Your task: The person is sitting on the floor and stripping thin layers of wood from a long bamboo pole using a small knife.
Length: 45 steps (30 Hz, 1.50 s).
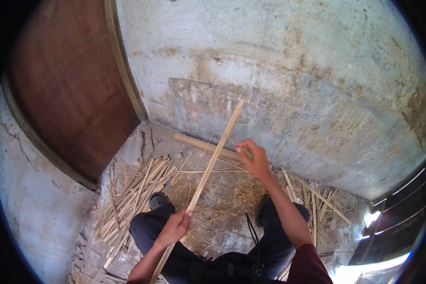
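Observation:
A long, pale bamboo strip point(213, 161) slants up and away from my lap, its far end pointing at the wall. My left hand point(175, 229) is closed around its lower part, with the near end running back under my left forearm. Off to the right of the strip, apart from it, my right hand point(255, 161) is closed on a small object with a green handle point(248, 153); its other end is hidden, so I cannot tell its kind. Curly bamboo shavings point(244, 191) litter the floor between my feet.
Many split bamboo strips point(132, 201) lie heaped by my left foot; more strips point(314, 208) lie at the right. A bamboo pole point(194, 140) rests along the foot of the stained wall point(288, 90). A brown door point(75, 80) stands at the far left.

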### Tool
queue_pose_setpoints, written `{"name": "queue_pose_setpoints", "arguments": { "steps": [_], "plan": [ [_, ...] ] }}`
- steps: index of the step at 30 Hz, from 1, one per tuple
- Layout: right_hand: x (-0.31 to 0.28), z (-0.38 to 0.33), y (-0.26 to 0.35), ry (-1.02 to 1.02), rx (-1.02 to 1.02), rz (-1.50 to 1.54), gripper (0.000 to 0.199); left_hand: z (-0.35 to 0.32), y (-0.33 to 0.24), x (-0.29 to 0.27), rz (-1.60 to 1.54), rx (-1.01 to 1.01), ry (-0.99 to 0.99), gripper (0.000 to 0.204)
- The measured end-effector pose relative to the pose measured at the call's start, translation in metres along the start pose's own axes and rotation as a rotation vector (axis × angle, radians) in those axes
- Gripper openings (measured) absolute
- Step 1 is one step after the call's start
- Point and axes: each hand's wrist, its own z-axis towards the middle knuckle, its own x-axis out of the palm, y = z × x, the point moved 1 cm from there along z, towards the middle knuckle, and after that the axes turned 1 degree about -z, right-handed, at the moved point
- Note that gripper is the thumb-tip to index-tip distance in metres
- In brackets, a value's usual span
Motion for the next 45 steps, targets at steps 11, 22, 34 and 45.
{"name": "queue_pose_setpoints", "arguments": {
  "steps": [11, 22, 34, 45],
  "plan": [
    [0.035, -0.039, 0.064, 0.198, -0.315, 0.044, 0.015, 0.035, -0.028, 0.002, -0.562, -0.077, 0.213, 0.031],
    [0.048, -0.059, 0.081, 0.313, -0.41, 0.037, 0.01, 0.046, -0.036, 0.003, -0.504, 0.025, 0.156, 0.029],
    [0.043, -0.051, 0.078, 0.262, -0.284, 0.031, 0.009, 0.049, -0.031, 0.012, -0.217, 0.157, -0.011, 0.031],
    [0.03, -0.037, 0.071, 0.18, -0.266, 0.07, 0.009, 0.033, -0.046, 0.016, 0.003, 0.189, -0.09, 0.025]
  ]
}}
